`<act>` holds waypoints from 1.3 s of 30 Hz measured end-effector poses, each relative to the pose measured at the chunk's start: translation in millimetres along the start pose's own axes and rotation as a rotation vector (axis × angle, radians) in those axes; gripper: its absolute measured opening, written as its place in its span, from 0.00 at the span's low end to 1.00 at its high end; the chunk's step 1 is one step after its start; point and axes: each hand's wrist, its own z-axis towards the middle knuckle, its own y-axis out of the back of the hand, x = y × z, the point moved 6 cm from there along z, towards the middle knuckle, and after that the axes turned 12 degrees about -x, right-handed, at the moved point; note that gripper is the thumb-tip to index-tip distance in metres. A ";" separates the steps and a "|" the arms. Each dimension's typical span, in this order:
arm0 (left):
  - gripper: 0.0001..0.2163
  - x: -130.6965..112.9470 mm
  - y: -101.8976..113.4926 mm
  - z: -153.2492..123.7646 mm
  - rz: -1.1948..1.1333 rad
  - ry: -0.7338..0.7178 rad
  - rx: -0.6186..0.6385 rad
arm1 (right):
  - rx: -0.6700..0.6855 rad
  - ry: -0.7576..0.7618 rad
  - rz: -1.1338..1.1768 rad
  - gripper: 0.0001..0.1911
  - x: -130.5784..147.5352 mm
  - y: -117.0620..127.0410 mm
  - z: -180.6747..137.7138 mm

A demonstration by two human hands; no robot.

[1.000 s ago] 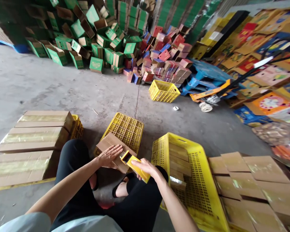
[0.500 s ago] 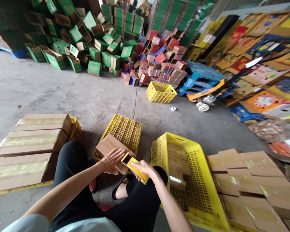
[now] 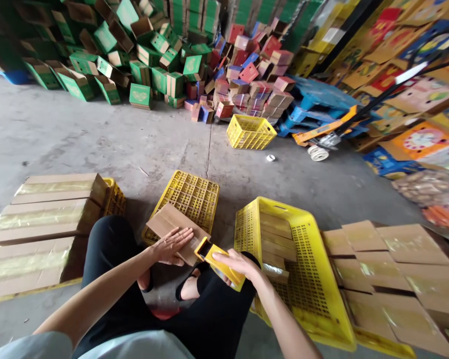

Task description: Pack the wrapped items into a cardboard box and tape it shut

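A closed cardboard box (image 3: 166, 219) rests at a slant on an upturned yellow crate (image 3: 196, 192) in front of my knees. My left hand (image 3: 172, 245) lies flat on the box's top, fingers stretched out. Wrapped round a yellow tape dispenser (image 3: 224, 267) is my right hand (image 3: 232, 264), with the dispenser's dark front end close to the box's right end. I cannot make out whether tape joins the dispenser to the box.
Taped cartons (image 3: 41, 214) are stacked at my left. On my right stand a yellow crate (image 3: 303, 239) holding several boxes and a spread of cartons (image 3: 389, 269). Ahead are a small yellow crate (image 3: 250, 132), a pallet jack (image 3: 325, 134) and piled green boxes (image 3: 140, 94).
My right hand has drawn the tape dispenser a little to the right, away from my left hand. My left hand stays flat on the box. The view has shifted slightly.
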 end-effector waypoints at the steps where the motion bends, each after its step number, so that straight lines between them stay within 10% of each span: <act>1: 0.56 0.0 -0.9 -0.3 0.003 0.001 -0.001 | -0.009 -0.017 0.002 0.23 -2.3 2.4 -3.0; 21: 0.46 26.5 1.9 19.9 0.036 -0.044 0.151 | -0.116 -0.055 0.090 0.22 -2.6 -10.7 -8.8; 29: 0.57 -17.9 -9.4 16.3 0.024 -0.063 0.108 | -0.118 -0.049 0.157 0.22 -28.5 -18.7 -1.3; 39: 0.55 -11.3 -10.8 16.9 -0.003 -0.035 0.149 | -0.074 -0.035 0.016 0.26 -32.0 -2.8 -16.9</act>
